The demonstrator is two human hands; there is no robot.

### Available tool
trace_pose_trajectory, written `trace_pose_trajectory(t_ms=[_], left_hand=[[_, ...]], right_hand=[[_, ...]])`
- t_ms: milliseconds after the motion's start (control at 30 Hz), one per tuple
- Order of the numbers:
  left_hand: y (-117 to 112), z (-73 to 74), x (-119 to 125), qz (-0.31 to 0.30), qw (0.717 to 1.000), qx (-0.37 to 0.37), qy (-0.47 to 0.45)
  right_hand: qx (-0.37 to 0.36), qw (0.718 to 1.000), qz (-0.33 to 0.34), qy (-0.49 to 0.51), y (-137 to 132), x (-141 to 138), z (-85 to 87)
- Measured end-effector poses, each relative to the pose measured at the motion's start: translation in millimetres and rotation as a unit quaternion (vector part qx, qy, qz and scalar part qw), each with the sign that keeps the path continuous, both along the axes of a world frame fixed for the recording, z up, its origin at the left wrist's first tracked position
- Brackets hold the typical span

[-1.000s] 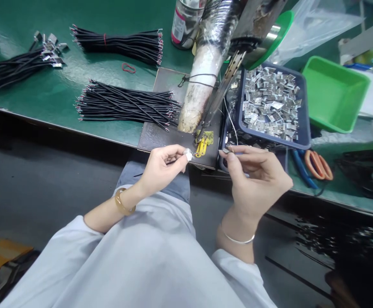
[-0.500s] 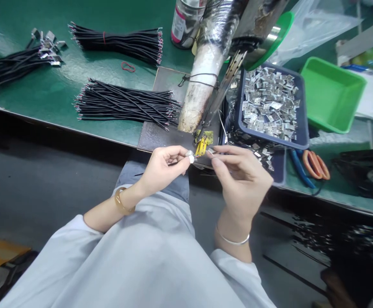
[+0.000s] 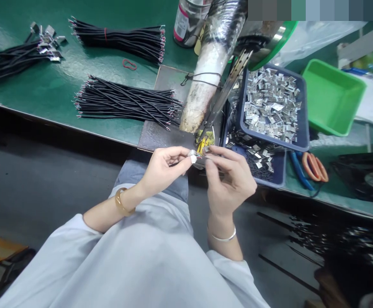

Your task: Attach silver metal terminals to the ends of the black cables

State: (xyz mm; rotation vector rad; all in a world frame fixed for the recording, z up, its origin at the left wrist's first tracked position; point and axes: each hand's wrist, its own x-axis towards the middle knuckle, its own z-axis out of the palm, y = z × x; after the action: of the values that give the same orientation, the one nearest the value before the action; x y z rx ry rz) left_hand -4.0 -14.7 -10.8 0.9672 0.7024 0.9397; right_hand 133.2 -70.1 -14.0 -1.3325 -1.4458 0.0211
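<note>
My left hand (image 3: 167, 167) is closed in a pinch, with white coverings on its fingertips. Thin wire ends (image 3: 199, 156) stick out from that pinch; they look like the end of a black cable mostly hidden by the fingers. Close by on the right, my right hand (image 3: 229, 179) pinches a small metal piece (image 3: 206, 149) between thumb and fingers. The two sets of fingertips almost meet, and I cannot tell whether piece and wires touch. Just behind them is a yellow fixture (image 3: 202, 144) under a metal arm (image 3: 226, 87).
Black cable bundles (image 3: 126, 100) lie on the green table (image 3: 102, 130). Right of the wrapped post (image 3: 202, 85), a blue bin (image 3: 302, 107) of metal pieces sits over a lower bin (image 3: 281, 171). Beyond are a green tray (image 3: 334, 94) and orange-handled pliers (image 3: 314, 167).
My right hand has moved left, bringing the small metal piece closer to the wire ends at my left fingertips. My left hand has stayed nearly still.
</note>
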Motion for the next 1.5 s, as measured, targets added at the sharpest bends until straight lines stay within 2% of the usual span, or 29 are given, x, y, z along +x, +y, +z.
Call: trace_pose_trajectory(t_ms=[67,167,267,467,800,1067,1500], left_hand=[[1.2,-1.3,0.3,0.01,1.0,0.011,0.003],[2.8,-3.2,0.2,0.018,0.999,0.027,0.022],[4.5,-3.6,0.1,0.009,0.999,0.028,0.032],[10.9,-1.0,-0.6,-0.003,0.999,0.033,0.041],[19.6,6.7,3.3,0.026,0.996,0.038,0.077],[21.5,13.2,5.7,0.05,0.993,0.057,0.089],[17.1,4.0,0.9,0.036,0.989,0.073,0.127]], right_hand=[[0.039,0.999,-0.006,0.019,-0.2,0.0,-3.5],[0.062,0.997,0.023,0.029,-0.5,-0.1,-6.1],[0.039,0.998,0.041,0.035,0.4,-0.7,-6.8],[-0.011,0.995,0.034,0.09,7.3,-0.5,-11.1],[0.06,0.997,0.023,-0.036,20.4,2.5,-13.3],[0.075,0.993,0.003,-0.087,24.2,4.4,-10.6],[0.074,0.988,0.013,-0.138,18.2,6.2,-8.4]])
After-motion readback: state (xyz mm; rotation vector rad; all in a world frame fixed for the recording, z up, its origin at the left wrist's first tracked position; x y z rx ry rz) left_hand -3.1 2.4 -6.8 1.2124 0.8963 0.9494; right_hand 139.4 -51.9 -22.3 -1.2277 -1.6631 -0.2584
